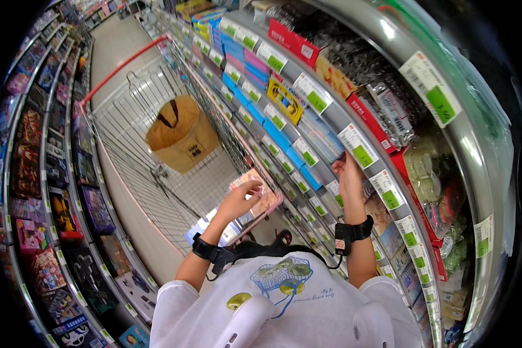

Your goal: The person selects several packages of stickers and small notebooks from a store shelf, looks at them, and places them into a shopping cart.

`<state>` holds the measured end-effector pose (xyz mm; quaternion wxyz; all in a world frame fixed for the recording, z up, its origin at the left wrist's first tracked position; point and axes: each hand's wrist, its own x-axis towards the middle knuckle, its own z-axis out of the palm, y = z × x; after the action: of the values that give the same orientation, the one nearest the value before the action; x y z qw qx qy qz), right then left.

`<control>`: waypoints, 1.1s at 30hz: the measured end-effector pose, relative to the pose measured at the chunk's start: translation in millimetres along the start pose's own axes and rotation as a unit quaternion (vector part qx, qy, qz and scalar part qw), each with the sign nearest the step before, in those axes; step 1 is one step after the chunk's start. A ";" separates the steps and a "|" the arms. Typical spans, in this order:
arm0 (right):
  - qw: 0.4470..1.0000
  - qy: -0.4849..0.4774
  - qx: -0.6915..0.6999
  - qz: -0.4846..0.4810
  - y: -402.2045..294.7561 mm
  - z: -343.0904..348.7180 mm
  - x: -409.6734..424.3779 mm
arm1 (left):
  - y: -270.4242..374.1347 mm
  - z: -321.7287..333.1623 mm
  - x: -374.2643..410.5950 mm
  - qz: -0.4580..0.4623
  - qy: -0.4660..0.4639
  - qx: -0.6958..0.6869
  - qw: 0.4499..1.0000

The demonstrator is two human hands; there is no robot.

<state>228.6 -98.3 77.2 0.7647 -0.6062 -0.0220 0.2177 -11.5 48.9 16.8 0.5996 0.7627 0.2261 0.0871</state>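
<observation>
My left hand (242,201) is over the near end of a metal shopping cart (130,174), fingers apart and slightly bent, above a pink box (263,195). Beside that box lies a blue and white package (232,230). A tan bag (182,135) with dark handles stands farther along in the cart. My right hand (349,174) reaches to the shelf on the right, its fingertips at the end of a clear plastic pack (322,135). The shelf edge partly hides those fingers, so its hold cannot be told.
Shelves with price tags (315,98) run close along the right, holding blue boxes (278,135), red cartons (372,122) and bagged goods. On the left, more shelves hold boxed toys (63,213). The tiled aisle floor (117,39) stretches ahead past the cart's red bar (126,65).
</observation>
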 end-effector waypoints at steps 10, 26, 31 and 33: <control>0.999 -0.016 0.022 0.032 -6.3 6.0 -3.6 | 57.8 18.9 18.6 0.069 -0.086 0.065 0.992; 0.975 -0.087 0.192 0.067 -14.2 -63.5 -44.0 | 71.7 16.8 30.5 0.000 -0.049 -0.167 0.985; 0.982 -0.130 0.130 0.044 -19.3 -97.2 -75.2 | 79.8 27.7 29.0 -0.033 -0.077 -0.195 0.977; 0.983 -0.135 0.121 0.033 -23.3 -100.0 -88.1 | 80.4 31.1 25.7 -0.053 -0.094 -0.200 0.974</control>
<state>185.9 -225.8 92.9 0.8148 -0.4746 -0.0781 0.3237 43.1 18.9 81.6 0.7623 0.6190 0.1868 0.0273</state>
